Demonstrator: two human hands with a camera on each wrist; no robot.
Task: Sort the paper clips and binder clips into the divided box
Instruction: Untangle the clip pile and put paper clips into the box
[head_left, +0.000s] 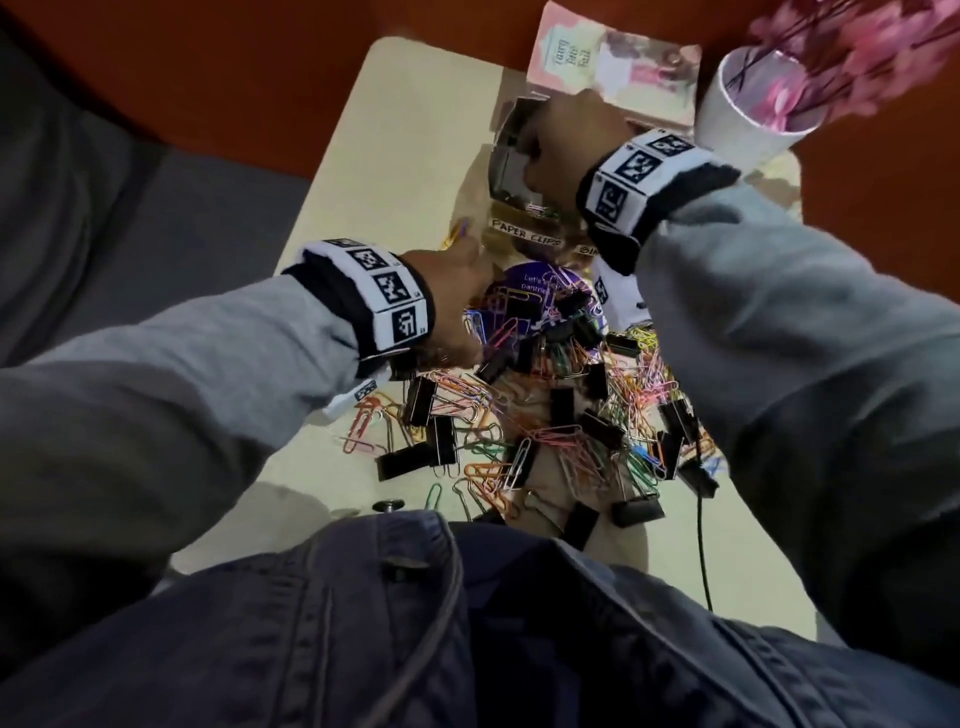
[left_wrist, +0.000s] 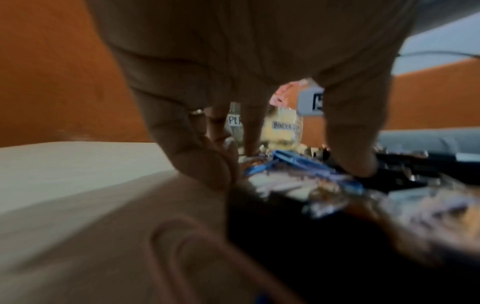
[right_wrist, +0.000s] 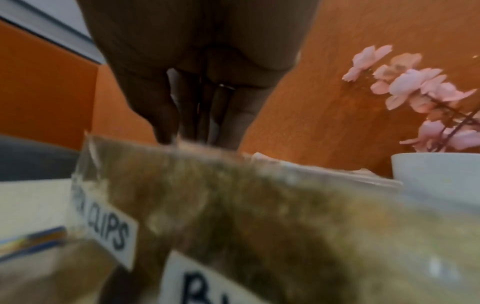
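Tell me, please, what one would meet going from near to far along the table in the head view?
Heap of mixed clips → purple disc → clear divided box under the right hand → book.

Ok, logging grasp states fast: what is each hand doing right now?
Left hand: fingers down on the paper clip pile; whether they grip a clip cannot be told.
Right hand: fingers bunched over the clear divided box; any load hidden.

I count one clear divided box (head_left: 511, 156) with two labels (head_left: 525, 232), one book (head_left: 613, 62), one white pot (head_left: 748, 124). Paper clips (head_left: 571, 441) and black binder clips (head_left: 421, 400): too many, tangled, can't count. Two hands (head_left: 447, 306) in view.
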